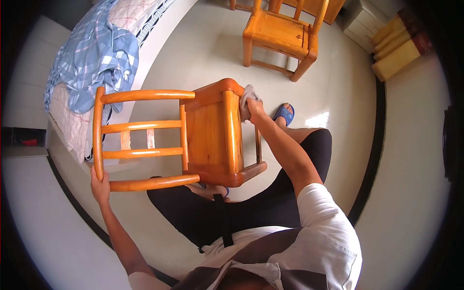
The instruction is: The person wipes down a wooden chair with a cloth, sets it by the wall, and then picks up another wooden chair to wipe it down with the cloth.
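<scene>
A varnished wooden chair (205, 137) lies tipped in front of me, its slatted back pointing left and its seat facing me. My left hand (100, 186) is wrapped round the top rail of the chair back, near its lower corner. At the far side of the seat, my right hand (255, 107) grips a greyish cloth (246, 100) and presses it against the chair by a leg. The cloth hides part of the fingers.
A second wooden chair (278, 36) stands upright on the tiled floor ahead. On the left is a bed with a blue checked cover (99, 60). White drawers (362, 24) and a yellow curtain (398, 48) are at the upper right, beside the wall.
</scene>
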`<state>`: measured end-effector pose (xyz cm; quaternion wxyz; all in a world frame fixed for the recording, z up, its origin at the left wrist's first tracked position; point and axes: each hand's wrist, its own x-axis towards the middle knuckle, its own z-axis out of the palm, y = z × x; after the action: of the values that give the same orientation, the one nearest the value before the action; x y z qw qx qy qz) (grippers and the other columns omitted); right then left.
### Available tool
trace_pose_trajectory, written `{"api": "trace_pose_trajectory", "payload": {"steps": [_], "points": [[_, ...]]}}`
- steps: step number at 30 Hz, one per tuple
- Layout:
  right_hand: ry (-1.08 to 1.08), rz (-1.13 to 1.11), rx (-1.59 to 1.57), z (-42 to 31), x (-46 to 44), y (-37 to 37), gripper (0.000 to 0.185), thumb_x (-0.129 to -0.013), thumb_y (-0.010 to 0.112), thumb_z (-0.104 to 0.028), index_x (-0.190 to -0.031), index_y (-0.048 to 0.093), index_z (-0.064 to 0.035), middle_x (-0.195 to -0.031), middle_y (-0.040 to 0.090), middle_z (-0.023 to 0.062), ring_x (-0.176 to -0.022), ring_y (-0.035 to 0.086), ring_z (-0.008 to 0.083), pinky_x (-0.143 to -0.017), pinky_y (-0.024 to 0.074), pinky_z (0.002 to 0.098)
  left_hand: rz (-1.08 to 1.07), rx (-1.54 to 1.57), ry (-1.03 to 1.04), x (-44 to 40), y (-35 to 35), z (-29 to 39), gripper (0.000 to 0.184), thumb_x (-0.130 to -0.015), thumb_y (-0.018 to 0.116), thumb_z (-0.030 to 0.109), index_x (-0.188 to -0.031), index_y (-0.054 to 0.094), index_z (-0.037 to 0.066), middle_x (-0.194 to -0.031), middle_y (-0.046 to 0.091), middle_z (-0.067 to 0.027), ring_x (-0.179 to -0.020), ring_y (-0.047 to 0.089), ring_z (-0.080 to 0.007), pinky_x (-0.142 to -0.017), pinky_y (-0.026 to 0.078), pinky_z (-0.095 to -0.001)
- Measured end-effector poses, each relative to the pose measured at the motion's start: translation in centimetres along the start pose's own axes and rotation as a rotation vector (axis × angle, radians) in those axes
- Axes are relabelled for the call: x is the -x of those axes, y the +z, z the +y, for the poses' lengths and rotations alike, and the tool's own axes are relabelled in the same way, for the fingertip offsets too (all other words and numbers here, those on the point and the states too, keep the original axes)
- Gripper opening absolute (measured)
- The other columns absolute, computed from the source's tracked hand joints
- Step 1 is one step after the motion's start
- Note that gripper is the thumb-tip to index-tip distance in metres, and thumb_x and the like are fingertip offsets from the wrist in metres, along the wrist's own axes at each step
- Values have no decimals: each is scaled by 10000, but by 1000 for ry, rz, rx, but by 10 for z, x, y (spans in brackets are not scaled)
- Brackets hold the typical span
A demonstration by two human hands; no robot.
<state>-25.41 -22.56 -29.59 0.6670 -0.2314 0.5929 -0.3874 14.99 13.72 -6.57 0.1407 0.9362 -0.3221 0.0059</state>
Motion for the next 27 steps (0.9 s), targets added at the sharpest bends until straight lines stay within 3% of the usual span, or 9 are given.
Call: {"api": "trace_pose_trajectory", "payload": {"steps": [1,5,13,14,16,17,19,22,27], "points": [[-92,42,381,56,-70,-2,556,-781,553,-324,-1145,562,96,-1173,596,263,-948,644,368,-814,515,385,-4,39,-2,0,3,-6,515,-846,625,236,-1329,458,172,-1088,646,-147,-1010,614,-336,-857,467,-407],[-498,-211,1167,-29,23,-13,502,-748,535,-354,-942,655,93,-906,638,319,-946,629,416,-843,492,433,16,55,-19,6,11,-19,511,-846,618,259,-1328,462,190,-1087,647,-139,-1012,613,-329,-861,462,-405],[-295,-555,1392,24,105,-74,372,-774,520,-223,-892,651,104,-903,638,321,-898,645,415,-769,525,429,-37,38,-34,7,5,-7,499,-857,606,314,-1321,464,199,-1087,650,-136,-1010,615,-333,-856,467,-412],[-359,-995,1853,26,107,-77,350,-791,536,-228,-911,666,74,-906,664,265,-874,669,367,-713,537,413,-52,41,-45,7,2,-4,495,-858,604,321,-1318,465,201,-1089,650,-139,-1013,614,-336,-857,468,-416],[-804,-1298,2053,89,67,-106,358,-829,548,-288,-945,684,22,-903,687,195,-839,685,317,-674,539,391,-32,20,-35,5,0,1,497,-858,604,329,-1318,462,204,-1092,650,-142,-1014,613,-342,-858,468,-423],[-814,-1296,2055,83,72,-107,358,-829,548,-288,-945,684,22,-903,687,195,-839,685,317,-674,539,391,-24,-2,-29,7,0,2,499,-858,603,336,-1318,460,208,-1094,650,-145,-1015,612,-348,-858,468,-429],[-381,-744,2095,57,95,-103,363,-851,553,-357,-970,698,-46,-898,697,153,-819,686,292,-677,534,389,-28,11,-29,10,1,4,500,-859,599,343,-1319,456,211,-1095,650,-148,-1014,611,-354,-858,468,-436],[-115,-717,1997,23,131,-104,387,-853,547,-370,-1053,677,-65,-1085,660,170,-965,661,322,-761,524,412,-23,-24,-31,10,-5,11,513,-856,596,355,-1325,442,215,-1093,651,-152,-1015,611,-361,-857,468,-450],[-246,-856,1988,-1,140,-82,378,-838,531,-356,-984,700,-51,-1000,687,148,-934,671,311,-764,526,411,-28,-42,-38,16,-9,22,521,-848,604,352,-1323,443,209,-1100,649,-152,-1022,610,-359,-856,471,-446]]}}
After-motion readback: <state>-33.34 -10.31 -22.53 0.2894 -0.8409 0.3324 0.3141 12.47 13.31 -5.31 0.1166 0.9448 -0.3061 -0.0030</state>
